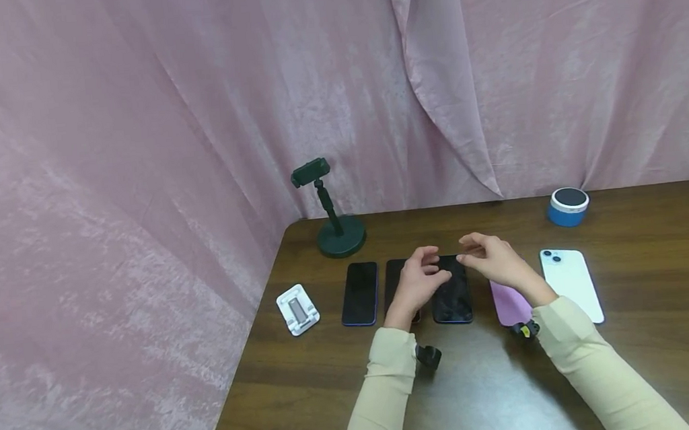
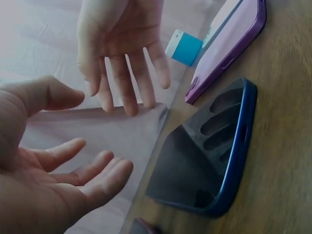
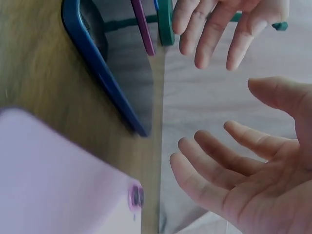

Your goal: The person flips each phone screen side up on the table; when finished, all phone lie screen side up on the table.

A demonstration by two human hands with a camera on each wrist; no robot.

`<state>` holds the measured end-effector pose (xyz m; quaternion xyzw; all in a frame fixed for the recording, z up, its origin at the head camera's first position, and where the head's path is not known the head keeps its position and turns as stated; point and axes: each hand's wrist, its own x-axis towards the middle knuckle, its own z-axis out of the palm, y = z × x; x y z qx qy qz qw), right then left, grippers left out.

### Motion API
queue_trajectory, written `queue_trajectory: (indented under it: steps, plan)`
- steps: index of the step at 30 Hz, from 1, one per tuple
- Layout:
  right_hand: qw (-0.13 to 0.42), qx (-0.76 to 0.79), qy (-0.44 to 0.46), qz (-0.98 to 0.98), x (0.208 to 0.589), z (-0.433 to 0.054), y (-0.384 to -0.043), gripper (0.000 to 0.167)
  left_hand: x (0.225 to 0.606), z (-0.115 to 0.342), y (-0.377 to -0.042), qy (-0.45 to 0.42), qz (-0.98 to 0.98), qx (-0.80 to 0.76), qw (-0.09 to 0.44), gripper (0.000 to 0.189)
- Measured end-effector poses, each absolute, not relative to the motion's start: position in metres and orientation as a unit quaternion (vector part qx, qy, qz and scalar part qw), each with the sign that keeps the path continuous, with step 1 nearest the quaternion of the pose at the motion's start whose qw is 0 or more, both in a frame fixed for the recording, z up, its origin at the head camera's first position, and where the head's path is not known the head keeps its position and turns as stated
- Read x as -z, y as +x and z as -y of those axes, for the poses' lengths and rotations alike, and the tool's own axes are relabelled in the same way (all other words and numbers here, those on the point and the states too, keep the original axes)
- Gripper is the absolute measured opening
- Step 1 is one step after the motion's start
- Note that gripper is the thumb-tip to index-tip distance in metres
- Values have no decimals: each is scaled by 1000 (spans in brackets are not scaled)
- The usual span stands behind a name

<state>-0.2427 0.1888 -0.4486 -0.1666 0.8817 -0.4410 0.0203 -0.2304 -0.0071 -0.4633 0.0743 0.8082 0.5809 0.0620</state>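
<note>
My left hand [image 1: 417,283] hovers over a dark phone [image 1: 393,277], which it partly hides. Just right of it, a black-screened phone in a blue case [image 1: 453,297] lies screen up beneath the space between my hands. My right hand [image 1: 494,260] is raised above that phone's upper right side, fingers loosely bent. Palms face each other in both wrist views, with nothing between the fingers. A purple phone [image 1: 509,304] lies back up under my right wrist, its camera corner [image 3: 136,196] showing in the right wrist view.
Farther left lie another dark phone [image 1: 360,295] and a small white stand [image 1: 298,310]. A dark green phone holder [image 1: 341,237] stands at the back left. To the right are a white phone [image 1: 571,285] and a blue-and-white round device [image 1: 569,207]. Pink curtain [image 1: 335,94] hangs behind the wooden table [image 1: 663,325].
</note>
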Motion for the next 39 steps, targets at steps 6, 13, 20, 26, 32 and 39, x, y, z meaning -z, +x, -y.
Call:
queue_trajectory:
  steps: [6,13,20,26,32,39]
  plan:
    - [15,430,-160,-888,445,-203,-247,43,468,-4,-233,110,-800,-587,56,57]
    - [18,416,-152,-896,443,-220,-248,40,471,-22,-232,121,-804,-577,72,58]
    - [15,399,-143,-906,450,-241,-252,41,469,-43,-224,128,-815,-557,98,64]
    - [36,389,-141,-910,455,-252,-255,43,471,-58,-218,128,-827,-538,100,66]
    - [37,379,-142,-914,458,-262,-255,43,476,-68,-214,137,-844,-511,91,72]
    - [42,371,-152,-915,463,-268,-256,44,478,-79,-205,140,-873,-457,98,78]
